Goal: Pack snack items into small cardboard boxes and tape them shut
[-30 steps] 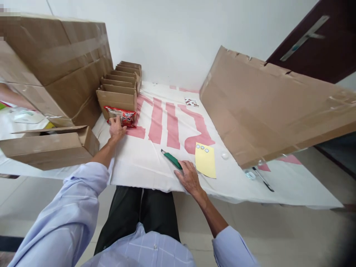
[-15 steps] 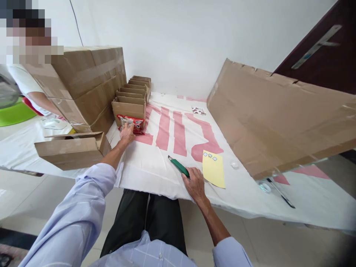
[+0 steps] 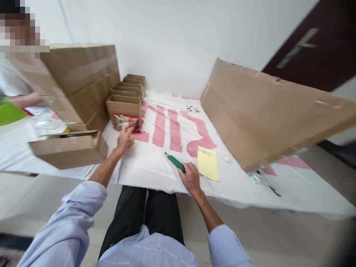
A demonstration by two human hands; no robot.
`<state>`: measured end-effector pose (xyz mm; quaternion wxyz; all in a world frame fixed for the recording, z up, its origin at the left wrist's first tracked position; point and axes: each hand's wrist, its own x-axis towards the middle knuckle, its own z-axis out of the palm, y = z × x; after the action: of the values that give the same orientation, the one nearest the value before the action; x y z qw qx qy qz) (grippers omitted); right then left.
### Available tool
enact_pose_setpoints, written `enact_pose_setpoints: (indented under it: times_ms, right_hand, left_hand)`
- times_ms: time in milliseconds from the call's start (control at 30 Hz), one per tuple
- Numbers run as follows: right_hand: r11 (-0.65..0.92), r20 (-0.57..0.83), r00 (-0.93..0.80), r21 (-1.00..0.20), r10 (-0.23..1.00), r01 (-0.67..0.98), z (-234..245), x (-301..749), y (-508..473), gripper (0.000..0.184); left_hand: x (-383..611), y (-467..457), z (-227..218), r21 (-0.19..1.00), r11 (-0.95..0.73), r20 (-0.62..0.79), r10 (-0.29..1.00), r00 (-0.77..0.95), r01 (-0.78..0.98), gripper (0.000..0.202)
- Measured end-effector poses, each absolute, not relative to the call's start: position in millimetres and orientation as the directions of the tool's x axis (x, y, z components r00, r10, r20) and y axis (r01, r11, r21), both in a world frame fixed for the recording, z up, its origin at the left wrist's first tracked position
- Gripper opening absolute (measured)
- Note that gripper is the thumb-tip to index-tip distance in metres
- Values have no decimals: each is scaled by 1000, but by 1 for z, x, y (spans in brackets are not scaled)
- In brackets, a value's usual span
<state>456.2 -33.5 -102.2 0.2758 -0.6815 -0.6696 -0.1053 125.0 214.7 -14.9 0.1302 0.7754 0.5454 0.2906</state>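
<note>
My left hand [image 3: 125, 139] reaches out over the white cloth, just short of a red snack packet [image 3: 125, 121] that leans against the front of a row of small cardboard boxes [image 3: 126, 94]; motion smears its fingers. My right hand [image 3: 190, 177] rests near the table's front edge with its fingers over the handle of a green utility knife [image 3: 174, 161] lying on the cloth. A yellow sheet [image 3: 207, 162] with small white squares lies just right of that hand.
A large taped carton [image 3: 78, 79] stands at the back left, with an open flat box [image 3: 69, 148] in front of it. A big cardboard sheet [image 3: 267, 111] leans at the right, a pen [image 3: 268, 182] beside it. Another person's arm [image 3: 19, 99] shows far left.
My left hand has drawn back a little from the red packet, which stays against the boxes. My right hand remains on the green knife. The camera has shifted and blurred.
</note>
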Motion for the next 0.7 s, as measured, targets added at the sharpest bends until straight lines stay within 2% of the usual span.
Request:
enact_pose_setpoints:
  times_ms: [167, 300, 400, 500, 567, 600, 700]
  right_hand:
    - [57, 634, 63, -167, 771, 984, -115, 471, -23, 24]
    - [62, 644, 38, -132, 764, 989, -119, 477, -18, 28]
    - [83, 658, 9, -108, 753, 991, -118, 477, -18, 29]
    - [97, 671, -7, -97, 741, 991, -117, 477, -17, 30]
    - [96, 675, -3, -101, 738, 990, -118, 477, -16, 31]
    - [94, 674, 1, -104, 739, 990, -118, 477, -15, 31]
    - [88, 665, 10, -113, 746, 990, -119, 477, -15, 31]
  left_hand:
    - [108, 164, -21, 465, -447, 381, 880, 283, 764, 62]
    - [58, 122, -3, 391, -516, 589, 777, 223, 762, 47]
    - [-4, 111, 26, 376, -303, 645, 764, -13, 876, 41]
    - [-76, 125, 52, 454, -30, 643, 703, -304, 891, 47]
    - [-119, 140, 59, 567, 69, 577, 678, -456, 821, 57]
    - [-136, 147, 58, 645, 110, 495, 694, -523, 756, 60]
    - [-163, 161, 47, 844, 120, 215, 816, -536, 522, 61]
